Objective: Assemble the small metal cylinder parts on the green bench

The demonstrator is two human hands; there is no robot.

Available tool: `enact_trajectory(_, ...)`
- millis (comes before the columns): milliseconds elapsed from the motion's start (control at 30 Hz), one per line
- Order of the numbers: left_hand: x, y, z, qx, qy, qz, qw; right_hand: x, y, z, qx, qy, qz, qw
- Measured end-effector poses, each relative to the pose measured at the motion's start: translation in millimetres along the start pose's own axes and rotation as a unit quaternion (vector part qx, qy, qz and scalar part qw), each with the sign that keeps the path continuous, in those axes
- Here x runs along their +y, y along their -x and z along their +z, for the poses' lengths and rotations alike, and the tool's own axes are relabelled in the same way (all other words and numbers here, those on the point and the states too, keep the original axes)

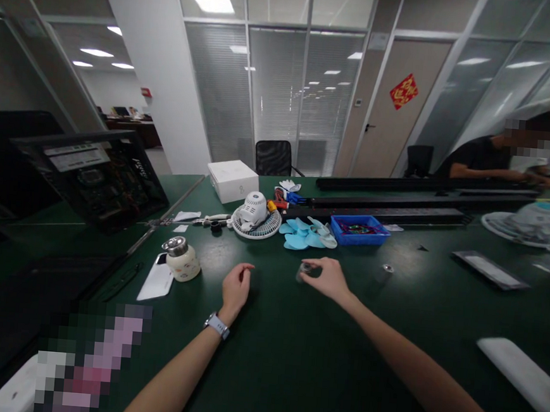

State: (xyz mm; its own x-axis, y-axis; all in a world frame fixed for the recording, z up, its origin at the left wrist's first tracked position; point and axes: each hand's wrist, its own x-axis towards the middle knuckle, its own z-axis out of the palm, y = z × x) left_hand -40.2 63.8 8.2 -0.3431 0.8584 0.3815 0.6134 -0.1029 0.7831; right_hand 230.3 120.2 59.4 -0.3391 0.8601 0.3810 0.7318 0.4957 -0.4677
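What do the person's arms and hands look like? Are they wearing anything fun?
Both the left hand and the right hand are bare, with no gloves. No sleeves show on either forearm. The left wrist wears a watch with a pale grey strap and small dark marks on it. The right wrist has nothing on it.

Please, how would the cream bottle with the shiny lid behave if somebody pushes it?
The cream bottle would probably slide under a gentle, low push, since it stands upright on a smooth-looking table. Its squat body suggests it may resist tipping. Once knocked over, it could roll, as its sides are rounded.
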Motion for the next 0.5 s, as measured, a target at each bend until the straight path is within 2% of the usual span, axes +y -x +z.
enact_trajectory(67,2.6,2.9,-0.3,-0.016,0.005,0.047,0.999,-24.8,1.4,24.4,-0.025,-0.043,-0.018,0.999)
enact_trajectory(167,7.0,5.4,0.2,-0.046,0.010,0.113,0.993,-42.6,2.7,49.9,-0.012,-0.070,-0.039,0.997)
enact_trajectory(300,16.1,8.9,5.4,-0.076,0.014,0.169,0.983,-39.7,6.1,69.7,0.018,-0.138,-0.044,0.989)
enact_trajectory(400,23.8,14.3,12.1,-0.107,0.031,0.169,0.979,-32.6,10.1,78.5,0.005,-0.182,-0.034,0.983)
enact_trajectory(500,28.9,19.2,16.9,-0.148,0.055,0.149,0.976,-31.5,14.0,79.8,-0.013,-0.168,-0.044,0.985)
